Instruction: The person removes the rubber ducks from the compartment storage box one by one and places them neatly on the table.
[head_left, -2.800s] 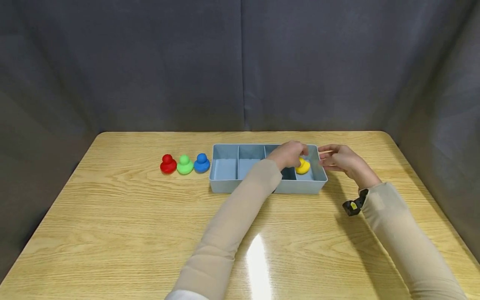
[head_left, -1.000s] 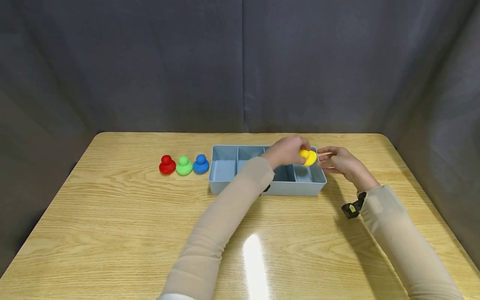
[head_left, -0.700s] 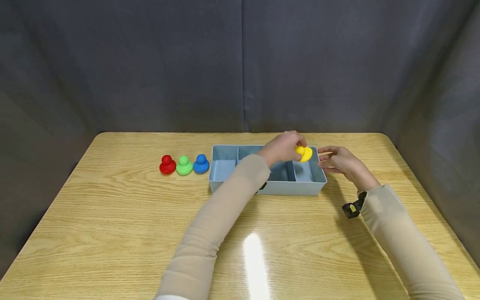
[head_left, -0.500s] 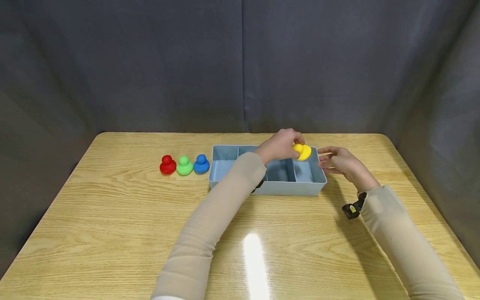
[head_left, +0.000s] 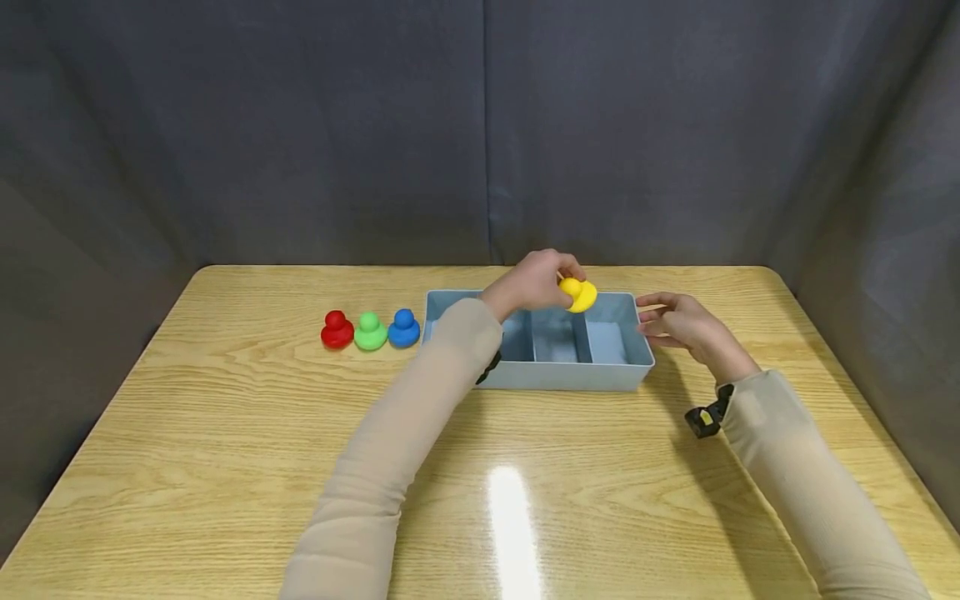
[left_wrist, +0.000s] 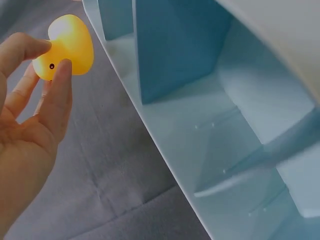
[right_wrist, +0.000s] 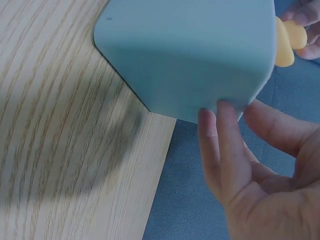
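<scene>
My left hand (head_left: 561, 282) pinches a yellow knob-shaped toy (head_left: 579, 295) between thumb and fingers and holds it in the air above the far rim of a light blue divided tray (head_left: 555, 377). In the left wrist view the yellow toy (left_wrist: 66, 46) sits at the fingertips (left_wrist: 61, 70), beside the tray's dividers (left_wrist: 175, 55). My right hand (head_left: 651, 317) rests with straight fingers against the tray's right end wall (right_wrist: 185, 55); its fingers (right_wrist: 220, 140) touch that wall and hold nothing.
A red toy (head_left: 337, 330), a green toy (head_left: 370, 331) and a blue toy (head_left: 404, 328) stand in a row just left of the tray. The wooden table (head_left: 225, 433) ends at grey curtains on the far side and both flanks.
My left hand has lifted the yellow toy out of the tray's right-hand compartment and carried it up and to the left. The right hand has stayed at the tray's end.
</scene>
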